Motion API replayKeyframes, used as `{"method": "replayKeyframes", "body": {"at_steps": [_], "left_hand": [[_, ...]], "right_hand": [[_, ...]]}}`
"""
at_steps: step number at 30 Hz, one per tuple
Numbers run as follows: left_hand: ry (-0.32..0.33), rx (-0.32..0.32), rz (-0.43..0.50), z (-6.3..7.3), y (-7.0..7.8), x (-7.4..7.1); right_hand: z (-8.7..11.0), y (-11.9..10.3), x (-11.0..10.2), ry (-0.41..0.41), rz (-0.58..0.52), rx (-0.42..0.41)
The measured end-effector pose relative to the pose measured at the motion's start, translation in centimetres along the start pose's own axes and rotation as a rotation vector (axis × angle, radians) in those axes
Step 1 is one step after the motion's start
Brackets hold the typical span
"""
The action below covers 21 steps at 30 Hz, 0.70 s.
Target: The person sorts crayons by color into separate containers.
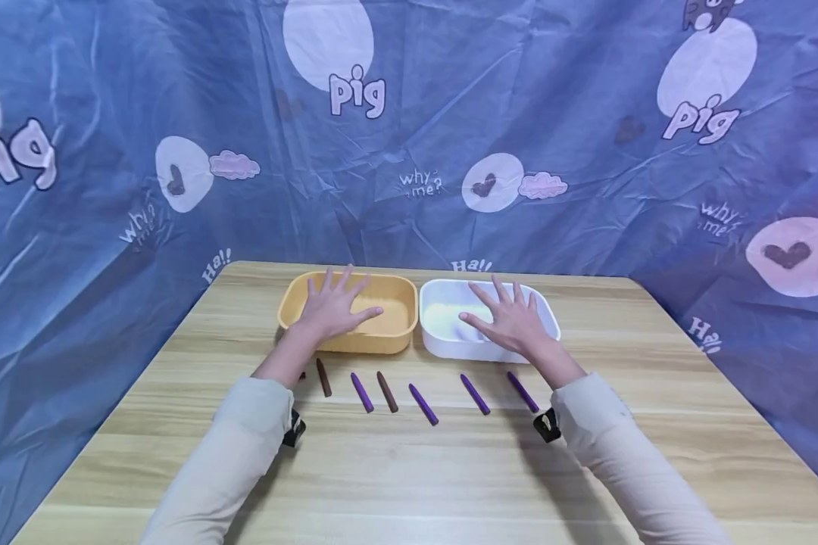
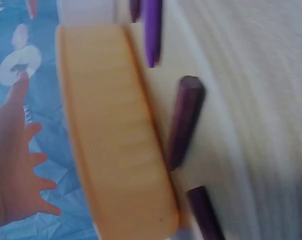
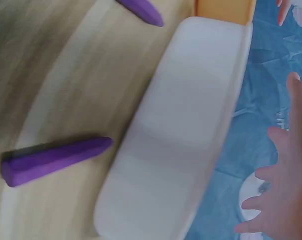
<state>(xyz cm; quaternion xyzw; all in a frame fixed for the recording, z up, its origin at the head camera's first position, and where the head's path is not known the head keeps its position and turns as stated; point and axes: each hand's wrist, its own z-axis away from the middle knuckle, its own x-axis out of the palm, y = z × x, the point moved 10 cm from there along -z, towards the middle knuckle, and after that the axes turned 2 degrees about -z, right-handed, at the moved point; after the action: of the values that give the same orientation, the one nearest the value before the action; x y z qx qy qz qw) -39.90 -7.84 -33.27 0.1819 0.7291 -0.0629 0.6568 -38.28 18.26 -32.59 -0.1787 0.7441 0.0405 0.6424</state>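
My left hand (image 1: 330, 309) is spread wide over the yellow-orange bin (image 1: 398, 347), holding nothing. My right hand (image 1: 511, 322) spreads its fingers over the white bin (image 1: 450, 350), also with nothing in it. On the table in front of the bins lies a loose row of crayons: a brown crayon (image 1: 323, 377) and another brown crayon (image 1: 386, 391), plus several purple ones, such as a purple crayon (image 1: 423, 403) near the middle and a purple crayon (image 3: 56, 160) in the right wrist view. One more dark crayon (image 2: 206, 214) is mostly hidden by my left forearm in the head view.
The two bins stand side by side towards the back of the wooden table (image 1: 409, 484). Behind and around it hangs a blue printed cloth (image 1: 382, 219). A black wrist strap (image 1: 295, 429) shows at my left sleeve, and another strap (image 1: 547, 425) at my right.
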Motion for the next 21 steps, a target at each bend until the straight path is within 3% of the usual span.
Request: {"method": "replayKeyframes", "body": {"at_steps": [7,14,21], "left_hand": [[0.021,-0.049,0.108,0.5,-1.5,-2.1],[0.031,-0.097,0.322,1.7,-4.5,-2.8],[0.065,-0.17,0.515,3.5,-7.9,-2.3]], "right_hand": [[0.4,-2.1,-2.0,0.028,0.013,-0.026],[1.3,-6.3,-1.8,0.055,-0.059,-0.057],[3.5,-10.8,0.5,0.129,-0.3,-0.088]]}}
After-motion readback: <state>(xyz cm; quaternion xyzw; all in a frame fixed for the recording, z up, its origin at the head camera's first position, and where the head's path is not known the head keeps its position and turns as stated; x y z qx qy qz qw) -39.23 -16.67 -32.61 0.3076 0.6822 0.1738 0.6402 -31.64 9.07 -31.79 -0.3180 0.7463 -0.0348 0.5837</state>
